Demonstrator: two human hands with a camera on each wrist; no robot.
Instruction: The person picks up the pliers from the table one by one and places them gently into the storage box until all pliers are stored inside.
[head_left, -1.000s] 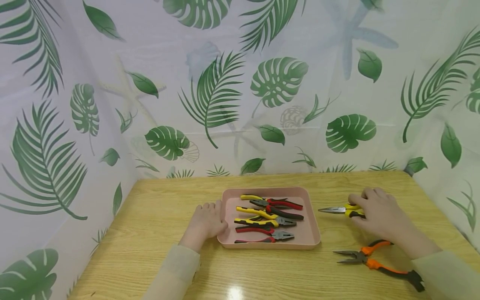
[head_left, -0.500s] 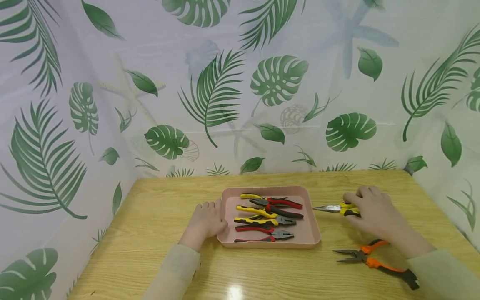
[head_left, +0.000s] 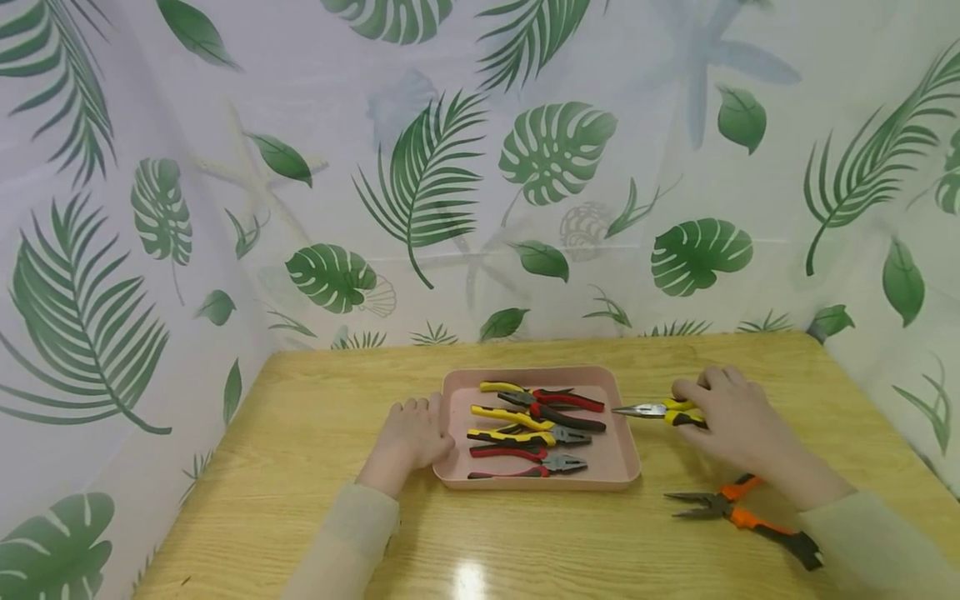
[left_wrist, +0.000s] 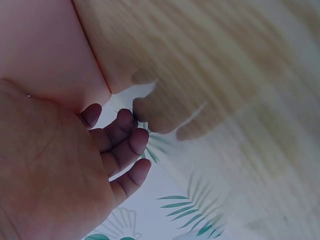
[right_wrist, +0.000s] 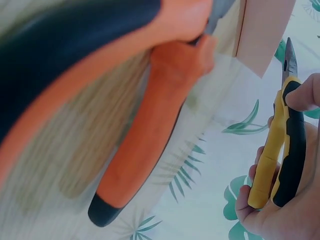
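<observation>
My right hand [head_left: 738, 421] has its grip wrapped round the handles of the yellow needle-nose pliers [head_left: 660, 410], which sit just off the right edge of the pink tray [head_left: 622, 467], nose pointing left toward it. In the right wrist view the fingers [right_wrist: 305, 95] curl over the yellow-and-black handles [right_wrist: 280, 150], so the hold looks firm.

My left hand [head_left: 411, 440] lies flat, fingers relaxed, holding nothing, against the tray's left edge; from the left wrist view I read it as steadying the tray [left_wrist: 45, 50] rather than gripping it.

To do this well, I judge the nose must clear the tray's right rim, not catch it, then come down on a bare patch near the right side, since the four pliers [head_left: 536, 429] inside already crowd the middle. Keeping the handles squeezed together should stop them springing apart.

The orange pliers [head_left: 738, 517] lie on the bench [head_left: 300, 467] near its front right corner, untouched.
</observation>
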